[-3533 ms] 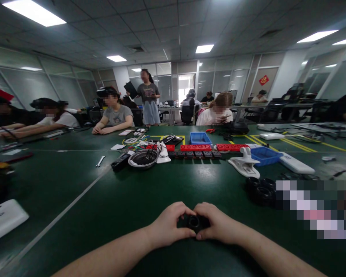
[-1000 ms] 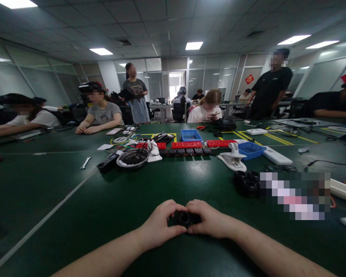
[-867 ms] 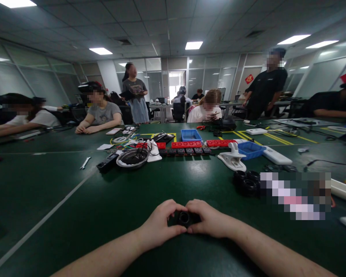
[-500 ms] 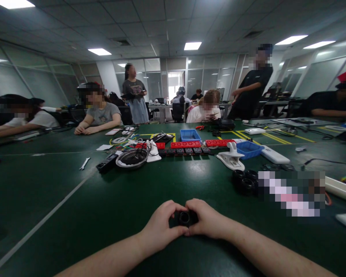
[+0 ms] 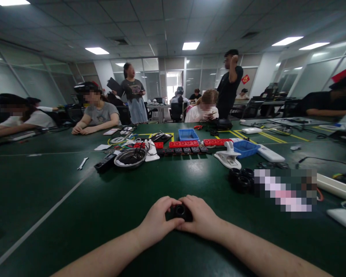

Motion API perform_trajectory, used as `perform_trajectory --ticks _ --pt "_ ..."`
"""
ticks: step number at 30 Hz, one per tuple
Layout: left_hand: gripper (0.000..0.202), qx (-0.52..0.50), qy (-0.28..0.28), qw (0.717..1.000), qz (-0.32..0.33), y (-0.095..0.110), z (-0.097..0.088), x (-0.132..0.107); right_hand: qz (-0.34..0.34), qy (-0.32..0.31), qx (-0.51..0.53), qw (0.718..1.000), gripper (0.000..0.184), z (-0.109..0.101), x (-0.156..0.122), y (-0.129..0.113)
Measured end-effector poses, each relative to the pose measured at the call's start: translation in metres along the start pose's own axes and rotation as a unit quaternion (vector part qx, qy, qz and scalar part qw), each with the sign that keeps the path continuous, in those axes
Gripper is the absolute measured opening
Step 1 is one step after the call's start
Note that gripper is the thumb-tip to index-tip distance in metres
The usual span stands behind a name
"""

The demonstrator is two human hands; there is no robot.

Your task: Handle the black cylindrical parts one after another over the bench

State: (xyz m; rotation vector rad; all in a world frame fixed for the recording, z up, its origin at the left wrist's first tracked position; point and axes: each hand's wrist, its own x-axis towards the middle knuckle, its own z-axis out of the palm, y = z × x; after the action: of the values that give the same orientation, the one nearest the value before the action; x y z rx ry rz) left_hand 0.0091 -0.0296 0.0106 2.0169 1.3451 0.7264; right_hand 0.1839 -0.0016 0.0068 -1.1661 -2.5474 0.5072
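Between my two hands is a small black round part (image 5: 180, 211) with a round opening facing me, low over the green table (image 5: 109, 204). My left hand (image 5: 161, 216) curls around its left side, thumb below and fingers above. From the right, my right hand (image 5: 201, 216) closes on the same part, its fingertips meeting those of the left. The fingers cover much of the part's rim, so its exact kind does not show. Farther off to the right lie several similar-looking black round parts (image 5: 242, 181) in a cluster.
Across the table stand red socket strips (image 5: 183, 144), blue trays (image 5: 245, 148), a white clip base (image 5: 227, 155), a metal bowl (image 5: 130, 157) with cables and a black box (image 5: 105, 163). A wrench (image 5: 82, 163) lies left. Several people sit or stand around.
Both hands have shifted slightly left and up in view with the black part, the right hand now covering more of it. A standing person at the back has moved left and raised an arm.
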Motion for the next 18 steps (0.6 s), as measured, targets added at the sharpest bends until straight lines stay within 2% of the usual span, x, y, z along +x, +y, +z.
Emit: perform_trajectory --ticks 4,8,15,18 --pt "0.031 -0.009 -0.036 0.998 0.045 -0.004 -0.004 0.001 -0.053 -0.063 0.073 0.994 0.034 -0.010 -0.001 0.010" --pt "0.032 -0.020 -0.037 0.996 0.075 -0.006 -0.004 0.002 -0.066 -0.099 0.094 0.988 0.029 -0.013 0.003 0.017" --pt "0.033 -0.017 -0.052 0.997 0.054 -0.006 -0.005 0.002 -0.074 -0.107 0.098 0.987 0.023 -0.011 0.007 0.020" --pt "0.033 -0.018 -0.056 0.997 0.049 -0.007 -0.005 0.002 -0.056 -0.105 0.108 0.987 0.024 -0.010 0.007 0.020"
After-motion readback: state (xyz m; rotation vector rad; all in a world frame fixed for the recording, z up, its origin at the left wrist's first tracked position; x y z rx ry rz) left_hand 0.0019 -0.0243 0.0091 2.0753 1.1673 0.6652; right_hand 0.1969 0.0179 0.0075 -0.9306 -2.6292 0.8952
